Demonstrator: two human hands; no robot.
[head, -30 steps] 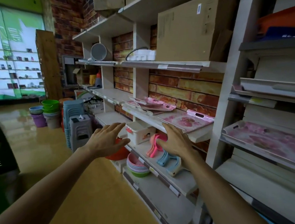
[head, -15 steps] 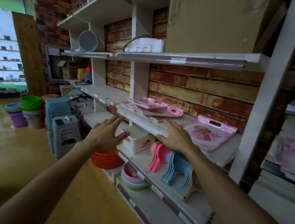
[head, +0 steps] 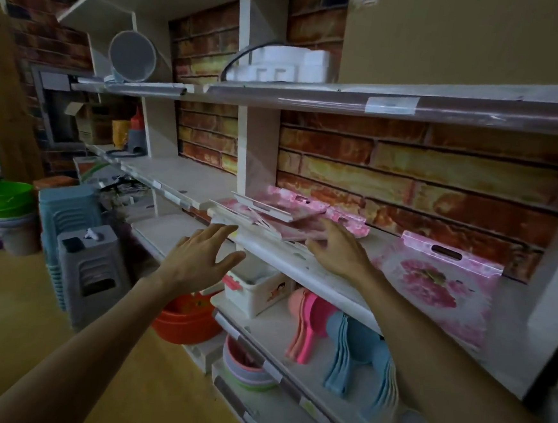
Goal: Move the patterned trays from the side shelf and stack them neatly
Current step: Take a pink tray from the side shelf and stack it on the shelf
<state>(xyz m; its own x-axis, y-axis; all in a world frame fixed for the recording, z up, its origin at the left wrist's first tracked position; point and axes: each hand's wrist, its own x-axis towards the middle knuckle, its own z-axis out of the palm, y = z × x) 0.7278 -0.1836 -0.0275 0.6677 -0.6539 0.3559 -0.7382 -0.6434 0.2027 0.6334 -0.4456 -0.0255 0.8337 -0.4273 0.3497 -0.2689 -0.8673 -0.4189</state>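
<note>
**Hands at the tray shelf**

Both hands raised to the front edge of the middle shelf (head: 300,266), palms down.

Left hand (head: 200,258): fingers (head: 217,236) straight and spread, thumb out to the right. Tips at the shelf lip, just beside the near corner of the tray pile; contact cannot be told. Nothing held.

Right hand (head: 338,249): fingers straight, loosely together, lying over the near right edge of the pile. Appears to rest on the pile; no curl round any tray visible.

Pile of patterned trays (head: 281,211): pink floral, several lying crooked on one another, white rims fanned out toward the left. Located on the middle shelf, in front of the brick wall (head: 440,177), right of the white upright.

Single patterned tray (head: 439,284): flat on the same shelf, right of the pile and apart from it, slotted handle toward the wall.

Shelf below: white box (head: 258,289), pink scoops (head: 305,327), blue scoops (head: 360,354). Stacked bowls (head: 245,365) lower still. Red basin (head: 185,320) under the left wrist. Grey stools (head: 89,270) and buckets (head: 4,199) on the floor at left.
</note>
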